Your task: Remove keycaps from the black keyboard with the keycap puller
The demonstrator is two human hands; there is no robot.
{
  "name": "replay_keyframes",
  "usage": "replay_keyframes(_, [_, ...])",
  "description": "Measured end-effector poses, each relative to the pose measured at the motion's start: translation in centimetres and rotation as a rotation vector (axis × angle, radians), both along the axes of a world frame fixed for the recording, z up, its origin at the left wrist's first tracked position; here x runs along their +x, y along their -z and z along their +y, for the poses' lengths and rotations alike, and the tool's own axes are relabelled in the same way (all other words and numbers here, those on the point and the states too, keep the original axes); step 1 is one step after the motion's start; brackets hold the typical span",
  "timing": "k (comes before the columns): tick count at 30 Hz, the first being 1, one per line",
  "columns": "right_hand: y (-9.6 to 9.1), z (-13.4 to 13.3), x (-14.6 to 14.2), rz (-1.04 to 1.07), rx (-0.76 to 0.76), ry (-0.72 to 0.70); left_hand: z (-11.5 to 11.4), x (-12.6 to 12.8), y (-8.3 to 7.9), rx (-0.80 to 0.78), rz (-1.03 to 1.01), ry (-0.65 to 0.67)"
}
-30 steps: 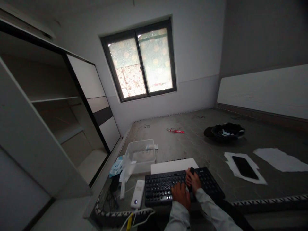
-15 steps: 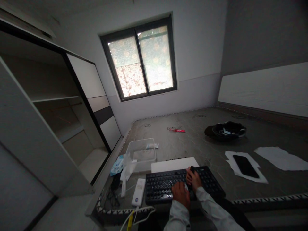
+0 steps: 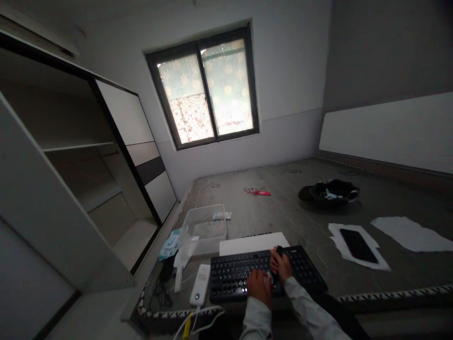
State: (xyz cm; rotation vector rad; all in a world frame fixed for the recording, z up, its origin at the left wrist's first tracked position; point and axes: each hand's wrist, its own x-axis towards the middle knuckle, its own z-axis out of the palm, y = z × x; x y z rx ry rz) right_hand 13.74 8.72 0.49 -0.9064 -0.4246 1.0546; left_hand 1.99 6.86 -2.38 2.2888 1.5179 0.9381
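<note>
A black keyboard (image 3: 230,274) lies on the grey mattress (image 3: 279,212), with both hands over its middle and right part. My left hand (image 3: 259,284) is closed, fingers curled, and a small pale bit (image 3: 269,278) shows at its fingertips; its kind is unclear. Close beside it, my right hand (image 3: 282,265) is wrapped round a small dark object (image 3: 279,250) whose top sticks out above the fingers. The rest of that object is hidden by the hand. Behind the keyboard lies a flat white sheet or box (image 3: 253,243).
Left of the keyboard are a white power strip (image 3: 200,284), a clear plastic bin (image 3: 205,231), a blue-white wipes packet (image 3: 170,245) and dark cables (image 3: 161,290). On the right lie a black cap (image 3: 331,193), a phone (image 3: 358,245) on white paper and another paper sheet (image 3: 410,233).
The view has shifted slightly, so everything sits a little further left. My left hand has turned a little, showing more of the pale bit. My right hand keeps its hold on the dark object.
</note>
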Motion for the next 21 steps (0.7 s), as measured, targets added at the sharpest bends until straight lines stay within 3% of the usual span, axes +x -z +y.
replay_keyframes(7, [0.0, -0.1, 0.1, -0.028, 0.025, 0.009, -0.2, -1.2, -3.3, -0.202, 0.166, -0.006])
replay_keyframes(21, [-0.3, -0.3, 0.4, -0.013, 0.038, -0.012, -2.0, -0.2, -6.5, -0.423, 0.262, -0.148])
